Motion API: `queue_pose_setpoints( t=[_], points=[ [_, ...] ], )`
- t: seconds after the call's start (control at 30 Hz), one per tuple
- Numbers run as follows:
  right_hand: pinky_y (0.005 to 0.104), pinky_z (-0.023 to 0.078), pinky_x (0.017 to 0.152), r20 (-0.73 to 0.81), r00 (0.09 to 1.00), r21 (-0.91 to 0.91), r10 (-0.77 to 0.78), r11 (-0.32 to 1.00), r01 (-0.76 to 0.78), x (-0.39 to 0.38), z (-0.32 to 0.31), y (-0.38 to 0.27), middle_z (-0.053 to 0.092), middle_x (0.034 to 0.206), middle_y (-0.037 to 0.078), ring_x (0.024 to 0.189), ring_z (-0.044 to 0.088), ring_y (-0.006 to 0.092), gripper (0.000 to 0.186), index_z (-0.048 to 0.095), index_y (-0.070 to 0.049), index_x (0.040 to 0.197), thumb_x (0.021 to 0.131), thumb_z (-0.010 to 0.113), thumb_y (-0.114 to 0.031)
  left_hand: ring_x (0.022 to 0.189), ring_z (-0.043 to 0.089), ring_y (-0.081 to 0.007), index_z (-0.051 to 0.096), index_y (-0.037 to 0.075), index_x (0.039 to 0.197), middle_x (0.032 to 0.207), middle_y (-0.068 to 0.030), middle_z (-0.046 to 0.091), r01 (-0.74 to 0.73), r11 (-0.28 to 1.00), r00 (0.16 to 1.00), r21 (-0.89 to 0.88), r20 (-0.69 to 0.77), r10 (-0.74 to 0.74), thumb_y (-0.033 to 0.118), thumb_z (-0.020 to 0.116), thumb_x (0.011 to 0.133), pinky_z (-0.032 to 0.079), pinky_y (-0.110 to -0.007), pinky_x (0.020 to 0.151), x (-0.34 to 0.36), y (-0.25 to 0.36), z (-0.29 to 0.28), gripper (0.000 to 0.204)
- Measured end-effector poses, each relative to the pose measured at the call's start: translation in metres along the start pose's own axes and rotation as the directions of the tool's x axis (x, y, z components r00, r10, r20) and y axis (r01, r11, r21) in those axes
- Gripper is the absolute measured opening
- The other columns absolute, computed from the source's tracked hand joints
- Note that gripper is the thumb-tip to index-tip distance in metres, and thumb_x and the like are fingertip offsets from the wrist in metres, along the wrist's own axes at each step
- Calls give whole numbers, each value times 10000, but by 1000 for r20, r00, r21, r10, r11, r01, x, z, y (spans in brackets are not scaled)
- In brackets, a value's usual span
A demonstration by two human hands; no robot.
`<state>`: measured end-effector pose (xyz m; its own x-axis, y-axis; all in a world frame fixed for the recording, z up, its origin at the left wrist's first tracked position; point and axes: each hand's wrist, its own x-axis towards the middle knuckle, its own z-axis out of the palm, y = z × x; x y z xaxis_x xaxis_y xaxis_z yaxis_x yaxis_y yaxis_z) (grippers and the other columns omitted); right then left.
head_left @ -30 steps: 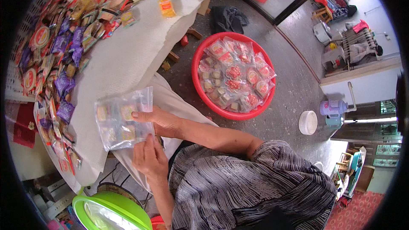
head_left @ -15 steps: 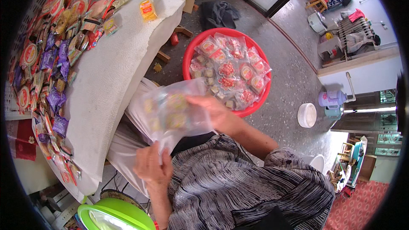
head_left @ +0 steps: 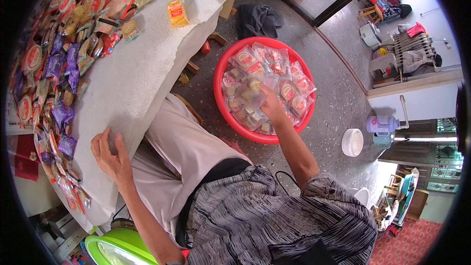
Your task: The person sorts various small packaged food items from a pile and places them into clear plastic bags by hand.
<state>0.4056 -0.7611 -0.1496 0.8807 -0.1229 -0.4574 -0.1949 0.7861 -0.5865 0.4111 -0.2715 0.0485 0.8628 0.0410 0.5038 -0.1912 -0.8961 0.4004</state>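
Observation:
My right hand (head_left: 271, 104) is over the red basin (head_left: 222, 113) on the floor, its fingers closed on the edge of a clear plastic bag (head_left: 249, 99) with several small yellowish wrapped pieces inside. That bag lies on or just above other filled clear bags (head_left: 288, 90), some showing red and white round packets. At the near edge of the white-covered table (head_left: 125, 81), my left hand (head_left: 113, 159) is open and holds nothing, its fingers spread. A long pile of small packaged snacks (head_left: 64, 71), purple wrappers among them, lies along the table's left side.
One yellow-orange packet (head_left: 177, 13) lies alone toward the table's far end. A green tub (head_left: 120, 248) stands at the lower left. Dark cloth (head_left: 257, 21) is behind the basin. To the right on the floor are a white bowl (head_left: 352, 142) and a purple thermos (head_left: 382, 123).
My right hand has carried the filled clear bag from above my lap to the basin. The left hand has let go of the bag and moved left to the table edge.

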Motion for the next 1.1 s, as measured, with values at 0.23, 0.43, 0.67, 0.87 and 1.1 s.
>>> queue_pose_setpoints(
  t=[0.23,0.43,0.67,0.87,1.1],
  points=[
    [471,540,877,-295,952,-459,-86,886,-62,47,-16,19,680,1157,119,1037,667,306,493,591,-55,1267,877,697,-339,1107,574,-332,670,-9,1142,1162,-163,603,12,1000,999,20,35,-13,142,681,901,445,-408,970,-8,1,-6,285],
    [481,507,885,-264,818,-961,-512,210,-180,53,-129,31,623,1177,195,1092,611,363,457,579,-28,1265,870,651,-247,1095,569,-342,670,1,1135,1152,-163,603,-25,1000,999,-3,20,25,134,693,876,440,-420,968,2,7,6,292],
    [478,391,1089,363,846,-887,-392,-423,184,9,-20,65,474,1433,234,1279,471,415,506,518,22,1333,866,611,-151,1104,569,-353,681,19,1121,1144,-175,612,24,998,1000,56,0,-24,133,726,829,443,-430,977,-8,1,0,317],
    [487,362,1128,664,745,-506,57,-700,505,58,-32,96,493,1438,169,1355,420,390,452,547,-24,1341,914,543,-172,1039,552,-364,657,31,1089,1116,-173,585,-4,1000,997,19,-71,6,189,755,774,465,-462,910,-4,5,-2,367],
    [462,255,1200,454,840,-454,296,-735,504,75,-38,81,505,1463,165,1426,369,330,446,584,-42,1337,1061,364,-314,965,546,-350,650,33,1042,1056,-143,573,32,997,992,-64,-117,-39,200,754,740,463,-447,840,-7,11,-3,360]
  ],
)
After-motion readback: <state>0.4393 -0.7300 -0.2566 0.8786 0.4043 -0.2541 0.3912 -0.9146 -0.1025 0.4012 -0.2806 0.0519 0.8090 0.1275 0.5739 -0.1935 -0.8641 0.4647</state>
